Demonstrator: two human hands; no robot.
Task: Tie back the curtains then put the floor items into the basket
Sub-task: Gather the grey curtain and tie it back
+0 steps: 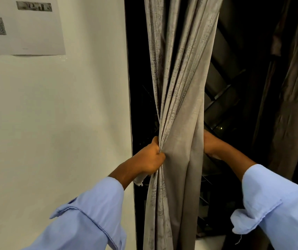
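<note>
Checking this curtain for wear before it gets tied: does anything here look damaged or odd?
One thing: a frayed fabric end with loose threads pokes out below the left hand, which grips the gathered grey curtain. The right hand reaches behind the curtain. Nothing else stands out.

At frame centre, we gather the grey curtain (178, 109): our left hand (150, 157) grips its left folds, our right hand (210, 144) reaches behind its right edge, fingers hidden.
</note>
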